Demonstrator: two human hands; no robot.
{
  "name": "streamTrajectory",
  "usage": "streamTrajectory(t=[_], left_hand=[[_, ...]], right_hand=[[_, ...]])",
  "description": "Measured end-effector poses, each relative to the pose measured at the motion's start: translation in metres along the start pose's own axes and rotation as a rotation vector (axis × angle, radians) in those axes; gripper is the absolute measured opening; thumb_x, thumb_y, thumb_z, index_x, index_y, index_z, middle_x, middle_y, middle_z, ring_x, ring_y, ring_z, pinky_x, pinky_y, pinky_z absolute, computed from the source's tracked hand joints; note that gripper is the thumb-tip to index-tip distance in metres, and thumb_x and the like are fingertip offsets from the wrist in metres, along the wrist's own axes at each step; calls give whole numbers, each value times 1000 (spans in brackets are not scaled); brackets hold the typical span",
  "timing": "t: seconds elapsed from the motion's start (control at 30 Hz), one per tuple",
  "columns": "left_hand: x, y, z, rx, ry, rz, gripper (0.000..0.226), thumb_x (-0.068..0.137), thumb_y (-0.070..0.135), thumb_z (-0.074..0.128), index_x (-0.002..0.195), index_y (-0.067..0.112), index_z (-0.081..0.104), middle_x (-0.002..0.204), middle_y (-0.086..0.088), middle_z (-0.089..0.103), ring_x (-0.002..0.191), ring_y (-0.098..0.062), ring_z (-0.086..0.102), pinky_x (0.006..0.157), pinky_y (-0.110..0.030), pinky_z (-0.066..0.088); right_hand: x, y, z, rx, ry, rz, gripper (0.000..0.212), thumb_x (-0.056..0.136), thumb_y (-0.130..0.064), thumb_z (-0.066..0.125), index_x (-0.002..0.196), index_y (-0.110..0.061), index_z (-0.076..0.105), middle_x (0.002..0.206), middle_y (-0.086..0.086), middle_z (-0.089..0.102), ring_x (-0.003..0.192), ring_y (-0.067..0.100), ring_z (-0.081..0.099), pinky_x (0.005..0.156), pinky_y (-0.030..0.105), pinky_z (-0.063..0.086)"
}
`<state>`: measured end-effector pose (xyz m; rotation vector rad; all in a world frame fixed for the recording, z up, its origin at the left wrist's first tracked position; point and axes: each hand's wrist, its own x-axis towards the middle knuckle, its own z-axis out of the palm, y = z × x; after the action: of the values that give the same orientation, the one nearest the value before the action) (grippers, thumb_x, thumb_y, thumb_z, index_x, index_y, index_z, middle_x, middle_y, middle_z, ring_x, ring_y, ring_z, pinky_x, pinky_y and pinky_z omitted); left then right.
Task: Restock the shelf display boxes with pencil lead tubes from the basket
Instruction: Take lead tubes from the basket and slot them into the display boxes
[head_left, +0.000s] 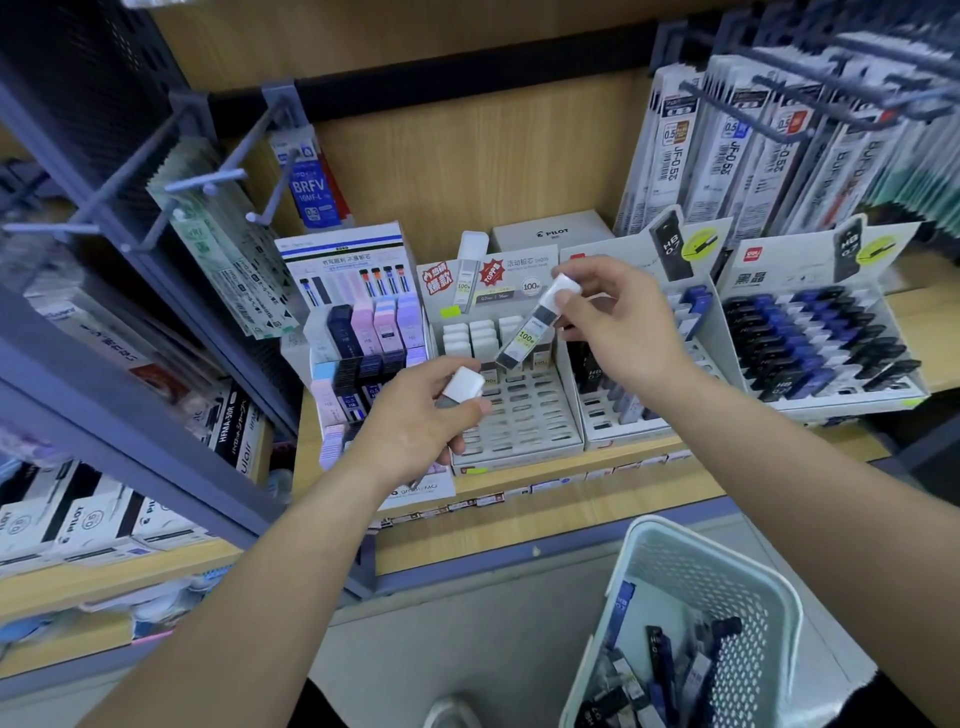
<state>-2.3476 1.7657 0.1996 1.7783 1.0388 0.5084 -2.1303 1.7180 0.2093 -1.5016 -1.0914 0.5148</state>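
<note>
My right hand (618, 332) pinches the white cap of a clear pencil lead tube (527, 338) with a yellow "100" label, tilted above the middle white display box (524, 415). My left hand (421, 415) grips another white-capped tube (460, 387) just left of that box's front rows. The box holds white-capped tubes in its back rows, and many front slots are bare. A pale green basket (691, 582) at the lower right holds several dark and blue lead tubes.
Left of the middle box is a display box of pastel and dark lead cases (358, 353). Right of it stand two boxes of black and blue HB tubes (815, 343). Refill packs hang on hooks (737, 135) above. The wooden shelf edge (545, 519) runs below the boxes.
</note>
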Motion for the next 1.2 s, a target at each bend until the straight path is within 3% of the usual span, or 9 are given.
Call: streamTrajectory(t=[0.17,0.37,0.53,0.63,0.73,0.83,0.97,1.2], left_hand=[[2,-5,-6,-32,29,-5,37,91,11,72,125,22,63,103,5,70,48,-15,56,48,-30,51],[2,-6,-9,-33,37,-9,38,90,10,72,123,27,63,108,2,70,49,-14,56,50,-28,51],[1,-5,-11,-64,44,7,46,87,8,76,127,28,66,106,-5,71,53,-16,63,54,-24,53],[1,-4,-11,-98,34,8,51,85,8,78,130,31,65,104,-5,71,55,-16,63,57,-23,53],[0,-4,-12,-92,8,38,51,85,11,79,126,38,64,104,-2,70,55,-16,60,57,-24,53],[0,-3,-12,-88,-6,62,53,83,13,79,124,42,61,105,0,69,56,-14,58,56,-25,53],[0,-1,-11,-100,1,73,56,83,11,80,128,39,60,106,0,69,54,-14,57,55,-25,53],[1,0,-8,-117,26,65,61,83,9,80,136,31,59,102,-4,69,53,-14,59,53,-23,51]], right_hand=[[-2,17,8,-321,-99,-142,13,93,-16,68,103,-24,72,90,-9,70,80,9,67,80,25,54],[-1,28,16,-473,-151,-261,14,93,-16,68,106,-17,74,99,-1,73,87,15,66,85,36,54],[3,29,15,-579,-218,-319,19,93,-16,67,111,-13,74,105,6,72,100,24,63,91,38,50],[2,29,17,-613,-260,-329,18,93,-16,68,110,-13,74,102,6,71,97,25,63,88,36,50],[-2,33,24,-638,-229,-342,20,93,-15,69,112,-12,74,106,6,64,97,24,62,87,32,48],[-2,35,29,-633,-166,-361,17,91,-12,69,108,-11,71,101,6,64,91,27,62,80,39,51],[-1,37,34,-648,-140,-410,13,90,-12,70,103,-11,72,98,5,65,86,28,64,74,40,53],[4,41,30,-614,-89,-423,17,91,-5,65,105,-8,75,101,8,67,90,29,66,78,42,55]])
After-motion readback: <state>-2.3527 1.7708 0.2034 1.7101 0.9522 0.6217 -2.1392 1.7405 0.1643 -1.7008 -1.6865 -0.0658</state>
